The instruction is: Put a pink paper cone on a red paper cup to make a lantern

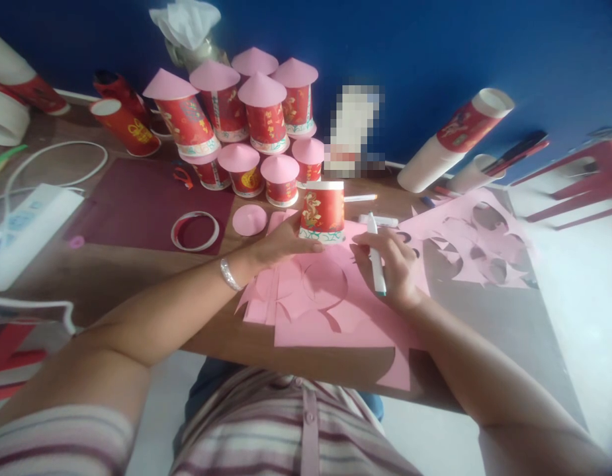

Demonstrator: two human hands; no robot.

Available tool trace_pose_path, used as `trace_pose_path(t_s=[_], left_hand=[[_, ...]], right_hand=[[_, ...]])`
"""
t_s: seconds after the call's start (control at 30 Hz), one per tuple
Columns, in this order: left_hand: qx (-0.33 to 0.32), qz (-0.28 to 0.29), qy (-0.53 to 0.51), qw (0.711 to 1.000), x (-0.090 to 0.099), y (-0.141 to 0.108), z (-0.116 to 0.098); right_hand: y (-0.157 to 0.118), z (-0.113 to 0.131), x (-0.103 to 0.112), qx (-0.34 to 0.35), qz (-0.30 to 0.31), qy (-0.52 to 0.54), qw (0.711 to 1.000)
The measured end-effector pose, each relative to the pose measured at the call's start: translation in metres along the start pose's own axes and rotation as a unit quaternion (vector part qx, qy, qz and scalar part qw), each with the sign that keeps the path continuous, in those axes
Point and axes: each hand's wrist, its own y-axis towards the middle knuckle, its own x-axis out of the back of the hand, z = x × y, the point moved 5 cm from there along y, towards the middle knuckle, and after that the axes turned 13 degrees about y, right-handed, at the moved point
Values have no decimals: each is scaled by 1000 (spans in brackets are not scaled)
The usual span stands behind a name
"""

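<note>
Over the pink sheets [310, 330] in the head view, one red cup [325, 208] is in the left hand [283, 246]; those fingers are closed on it, with the thumb by its low edge, though some of them are hidden; the right hand [397, 264] has its fingers wrapped round one white marker [377, 268], near the cup but not touching it; the cup looks like thin card, so it should be light, a bit stiff and easy to squash; a soft hold low down, near the band with green marks, seems best, and the smooth side may slide a little.

Behind the cup I count nine pink cone tops [262, 90], set on red cups, some partly hidden; on the surface [131, 274] lie one pink disc [250, 219], one white ring [215, 231] and two pens [378, 221] near the marker; at the right is one cut sheet [472, 228] with round holes, too jumbled to count; behind it leans one tall roll [457, 139].
</note>
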Motion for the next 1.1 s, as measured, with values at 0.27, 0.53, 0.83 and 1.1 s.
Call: trace_pose_path(t_s=[0.27, 0.53, 0.83, 1.1], left_hand=[[-23, 19, 4, 1000, -3, -1, -13], [-65, 5, 18, 998, -7, 5, -10], [-76, 1, 98, 992, -14, 4, -5], [-81, -39, 111, 990, -10, 2, -11]], right_hand=[[-1, 0, -1, 24, 0, -13, 1000], [1, 3, 2, 60, 7, -77, 995], [-2, 8, -5, 118, 30, -136, 983], [-7, 6, -7, 94, 38, -77, 992]])
